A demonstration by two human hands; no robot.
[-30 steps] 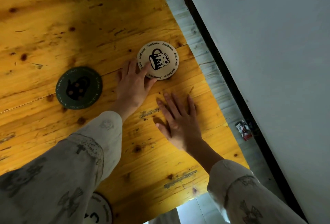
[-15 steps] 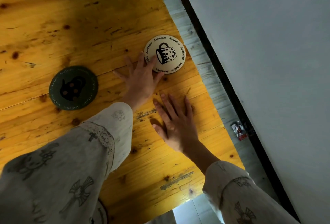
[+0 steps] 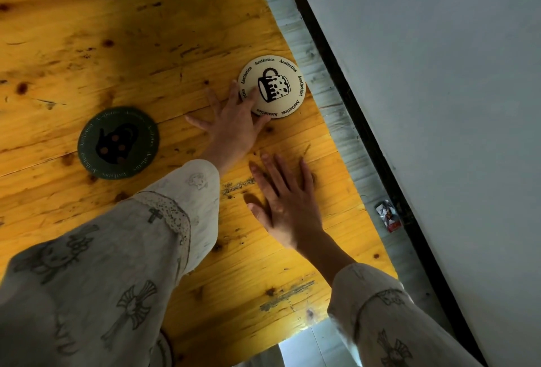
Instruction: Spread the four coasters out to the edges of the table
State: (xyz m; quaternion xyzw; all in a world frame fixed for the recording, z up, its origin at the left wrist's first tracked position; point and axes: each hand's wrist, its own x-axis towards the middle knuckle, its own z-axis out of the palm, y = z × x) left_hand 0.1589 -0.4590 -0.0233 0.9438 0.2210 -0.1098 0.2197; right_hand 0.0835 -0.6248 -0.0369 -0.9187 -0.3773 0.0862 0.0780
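Observation:
A round cream coaster [image 3: 276, 85] printed with a black mug lies at the right edge of the yellow wooden table [image 3: 146, 29]. My left hand [image 3: 231, 126] lies flat with fingers spread, its fingertips pressing on the coaster's near-left part. A dark green coaster [image 3: 118, 142] with a black mug print rests to the left, apart from both hands. My right hand [image 3: 288, 199] is flat on the bare wood, fingers apart, holding nothing. The curved edge of another pale coaster [image 3: 164, 350] peeks out under my left sleeve at the bottom.
A grey floor strip [image 3: 330, 97] runs along the table's right edge, with a white wall [image 3: 439, 103] beyond a dark gap. A small crumpled wrapper [image 3: 388, 215] lies on that strip. Pale floor tiles [image 3: 310, 349] show past the table's near edge.
My left hand has slid the cream coaster to the right, up to the table's right edge. My right hand has stayed flat in place. The green coaster has not moved.

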